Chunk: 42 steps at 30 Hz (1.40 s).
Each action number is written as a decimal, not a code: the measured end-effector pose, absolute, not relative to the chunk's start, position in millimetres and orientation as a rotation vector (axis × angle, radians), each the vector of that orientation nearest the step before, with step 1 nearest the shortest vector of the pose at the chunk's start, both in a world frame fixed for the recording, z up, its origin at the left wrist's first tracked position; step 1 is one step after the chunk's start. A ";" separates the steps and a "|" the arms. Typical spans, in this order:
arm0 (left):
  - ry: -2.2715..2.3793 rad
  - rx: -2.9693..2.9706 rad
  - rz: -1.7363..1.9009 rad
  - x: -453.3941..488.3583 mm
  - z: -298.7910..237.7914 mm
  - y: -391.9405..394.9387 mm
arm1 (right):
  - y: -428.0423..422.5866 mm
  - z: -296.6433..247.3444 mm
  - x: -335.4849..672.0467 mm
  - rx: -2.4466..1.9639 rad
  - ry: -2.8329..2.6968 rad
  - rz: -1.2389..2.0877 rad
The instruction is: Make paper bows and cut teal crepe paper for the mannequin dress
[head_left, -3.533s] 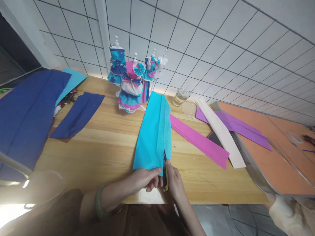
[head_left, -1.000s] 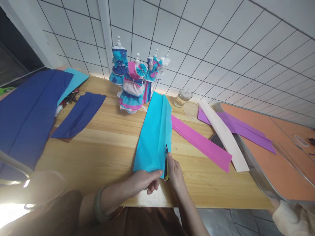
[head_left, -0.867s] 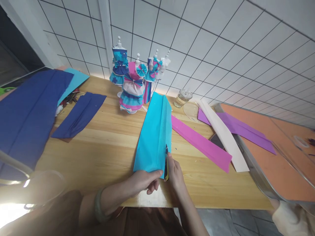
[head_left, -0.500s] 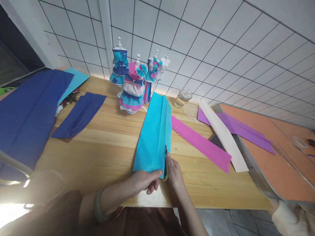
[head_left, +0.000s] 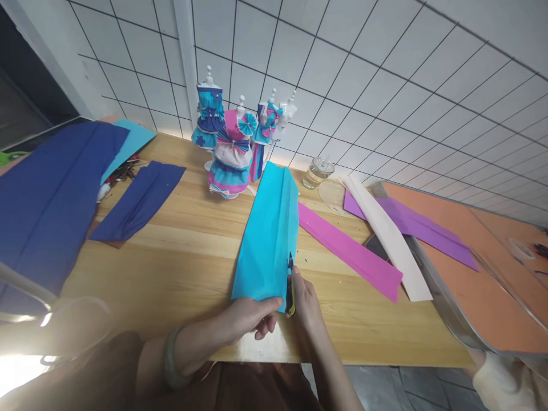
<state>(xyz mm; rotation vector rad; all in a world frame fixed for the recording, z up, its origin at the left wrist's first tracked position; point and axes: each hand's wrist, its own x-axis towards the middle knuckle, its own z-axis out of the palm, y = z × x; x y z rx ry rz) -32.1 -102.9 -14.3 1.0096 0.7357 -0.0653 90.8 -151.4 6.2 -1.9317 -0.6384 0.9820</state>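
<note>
A long folded strip of turquoise crepe paper [head_left: 269, 234] lies lengthwise on the wooden table [head_left: 188, 257]. My left hand [head_left: 250, 317] pinches its near end at the table's front edge, fingers closed on the paper. My right hand [head_left: 305, 299] grips a pair of scissors [head_left: 290, 282] with a yellow handle. The dark blades point away from me into the paper's right side, a short way up from the near end.
Several small mannequins in paper dresses [head_left: 233, 151] stand at the back. Dark blue paper [head_left: 47, 194] and a smaller blue piece [head_left: 139, 200] lie left. Pink [head_left: 349, 251], white [head_left: 385, 234] and purple [head_left: 411, 220] strips lie right, by a glass jar [head_left: 317, 171] and an orange board [head_left: 475, 268].
The scissors have crept a little farther up the paper's right side. My left hand has kept its hold on the near end.
</note>
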 end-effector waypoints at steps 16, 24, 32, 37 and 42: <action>0.730 1.047 -0.091 -32.2 -24.2 -103.1 | -131.2 8.4 100.2 -1.972 -0.628 0.975; 0.711 1.042 -0.094 -32.4 -12.2 -101.9 | -128.7 4.5 103.0 -1.994 -0.641 0.905; 0.723 1.040 -0.099 -32.0 -12.5 -101.4 | -131.0 11.2 99.5 -1.971 -0.593 0.932; 0.728 1.037 -0.094 -31.8 -20.2 -102.6 | -129.4 7.6 101.1 -1.974 -0.586 0.924; 0.704 1.033 -0.087 -32.6 -13.5 -101.5 | -126.7 4.4 103.4 -2.007 -0.611 0.882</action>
